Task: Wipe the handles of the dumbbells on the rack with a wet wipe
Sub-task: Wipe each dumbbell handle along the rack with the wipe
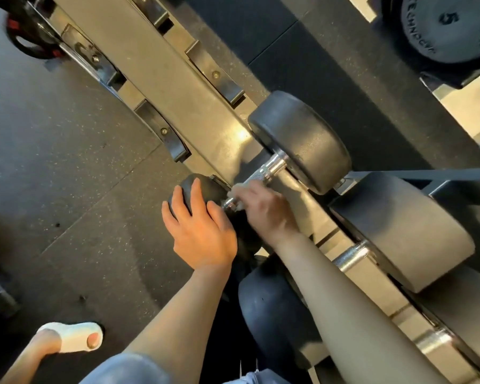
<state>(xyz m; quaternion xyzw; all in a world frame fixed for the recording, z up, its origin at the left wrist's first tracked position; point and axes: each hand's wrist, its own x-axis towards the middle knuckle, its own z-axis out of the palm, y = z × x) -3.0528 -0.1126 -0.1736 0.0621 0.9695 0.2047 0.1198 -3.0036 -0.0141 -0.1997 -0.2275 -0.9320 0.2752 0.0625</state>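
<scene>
gym rack (178,87): l hand (200,234) flat on dumbbell (299,139) head, r hand (263,209) curled w/ wipe (237,191) round handle (263,174). risk: wipe bunches, misses knurl.

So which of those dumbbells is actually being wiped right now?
The upper dumbbell: the right hand grips its chrome handle while the left hand rests on its near head. The lower dumbbell is untouched.

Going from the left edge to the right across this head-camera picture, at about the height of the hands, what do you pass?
Speckled floor → left hand resting on the dumbbell's near black head → right hand holding a wet wipe on the chrome handle → far black head → bigger neighbouring dumbbell head.
</scene>
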